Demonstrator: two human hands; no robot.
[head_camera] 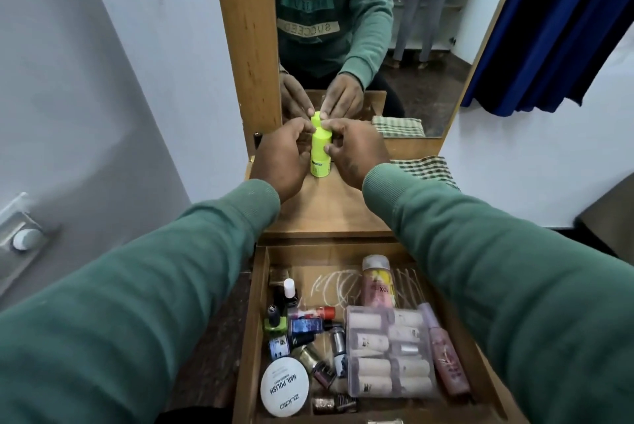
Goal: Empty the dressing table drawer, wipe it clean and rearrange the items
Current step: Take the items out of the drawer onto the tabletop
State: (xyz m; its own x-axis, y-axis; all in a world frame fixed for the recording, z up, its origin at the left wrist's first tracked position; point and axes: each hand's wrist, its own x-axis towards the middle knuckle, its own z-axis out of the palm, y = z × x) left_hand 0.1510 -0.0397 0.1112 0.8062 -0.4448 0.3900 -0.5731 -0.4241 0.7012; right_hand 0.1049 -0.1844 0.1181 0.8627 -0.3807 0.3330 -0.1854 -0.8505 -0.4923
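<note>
Tabletop [329,211]: left hand [281,156], right hand [356,152] around yellow bottle [320,152]; open drawer [255,338] of cosmetics [284,386].

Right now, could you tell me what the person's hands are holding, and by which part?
Both hands hold the yellow-green bottle, upright on the tabletop: left hand and right hand pinch its upper part, near the cap.

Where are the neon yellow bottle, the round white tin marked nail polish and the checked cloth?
Neon yellow plastic bottle [320,158]: head view, on its lower body.
Round white tin marked nail polish [284,387]: head view, middle of its lid.
Green-and-white checked cloth [429,171]: head view, its bare top.
</note>
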